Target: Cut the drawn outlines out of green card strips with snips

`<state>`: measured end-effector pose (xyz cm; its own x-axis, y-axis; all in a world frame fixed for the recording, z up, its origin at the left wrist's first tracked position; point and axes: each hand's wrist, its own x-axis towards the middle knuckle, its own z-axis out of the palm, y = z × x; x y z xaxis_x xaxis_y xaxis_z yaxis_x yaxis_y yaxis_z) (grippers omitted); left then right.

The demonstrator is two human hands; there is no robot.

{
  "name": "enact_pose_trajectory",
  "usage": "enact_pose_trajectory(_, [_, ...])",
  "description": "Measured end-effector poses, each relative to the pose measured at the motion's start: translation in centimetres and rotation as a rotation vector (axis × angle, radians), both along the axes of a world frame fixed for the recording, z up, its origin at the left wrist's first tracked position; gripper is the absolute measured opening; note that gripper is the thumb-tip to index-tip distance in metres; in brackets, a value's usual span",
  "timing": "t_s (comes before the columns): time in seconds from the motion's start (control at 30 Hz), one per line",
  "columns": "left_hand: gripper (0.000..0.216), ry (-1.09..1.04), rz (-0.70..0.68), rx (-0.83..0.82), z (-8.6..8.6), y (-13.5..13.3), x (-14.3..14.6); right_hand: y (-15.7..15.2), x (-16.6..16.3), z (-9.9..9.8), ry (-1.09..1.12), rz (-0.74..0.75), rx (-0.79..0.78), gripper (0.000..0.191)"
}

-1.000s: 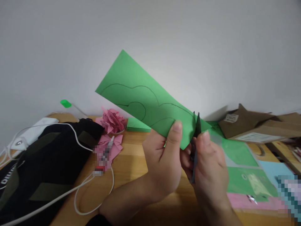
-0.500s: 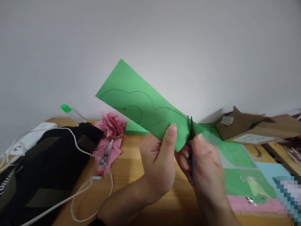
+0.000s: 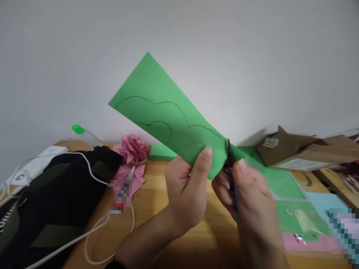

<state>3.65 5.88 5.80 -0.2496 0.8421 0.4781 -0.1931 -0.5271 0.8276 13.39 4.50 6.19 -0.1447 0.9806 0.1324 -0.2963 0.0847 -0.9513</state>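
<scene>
Above the table, my left hand (image 3: 189,190) pinches the lower edge of a green sheet of paper (image 3: 162,112), thumb on the front. Dark curved outlines are drawn across the sheet, which slants from upper left to lower right. My right hand (image 3: 252,198) is closed on a pair of dark scissors (image 3: 232,168). The scissor blades are at the paper's right end, along the drawn line, and a strip of green paper hangs off behind them. The lower part of the scissors is partly covered by my right fingers.
Pink paper flowers (image 3: 134,147) and a glue tube lie left of my hands on the wooden table (image 3: 151,198). A black bag (image 3: 70,186) and white cables fill the left. On the right are green sheets (image 3: 300,215) and a torn cardboard box (image 3: 303,149) by the wall.
The green paper's left end has risen, so the sheet slants more steeply. My right hand and the scissors have shifted slightly right, and the blades have gone from parted to nearly closed.
</scene>
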Motion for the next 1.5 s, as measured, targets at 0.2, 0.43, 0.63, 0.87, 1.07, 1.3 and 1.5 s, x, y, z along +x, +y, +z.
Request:
enact_pose_trajectory(0.2, [0.047, -0.017, -0.008, -0.047, 0.0, 0.0, 0.1, 0.0, 0.2, -0.1, -0.03, -0.004, -0.01, 0.052])
enact_pose_trajectory(0.43, [0.049, -0.059, -0.03, -0.108, 0.0, -0.2, 0.1, -0.1, 0.4, -0.1, -0.051, 0.008, -0.012, 0.052])
enact_pose_trajectory(0.63, [0.048, -0.102, -0.087, -0.094, 0.0, -0.2, 0.1, 0.1, 0.5, -0.1, -0.067, 0.014, 0.012, 0.054])
enact_pose_trajectory(0.87, [0.046, -0.118, -0.107, -0.084, -0.2, -0.1, 0.1, 0.3, 0.7, 0.1, -0.117, 0.017, 0.03, 0.055])
enact_pose_trajectory(1.07, [0.046, -0.065, -0.081, -0.091, -0.2, 0.2, -0.2, 0.5, 0.9, 0.2, -0.106, 0.058, 0.041, 0.055])
enact_pose_trajectory(1.3, [0.048, 0.007, -0.152, -0.102, 0.1, 0.3, -1.0, 0.7, 1.5, 0.1, -0.1, 0.096, 0.022, 0.051])
enact_pose_trajectory(1.5, [0.045, 0.067, -0.159, -0.077, 0.3, 0.4, -1.3, 1.0, 2.1, -0.3, -0.119, 0.133, 0.007, 0.054])
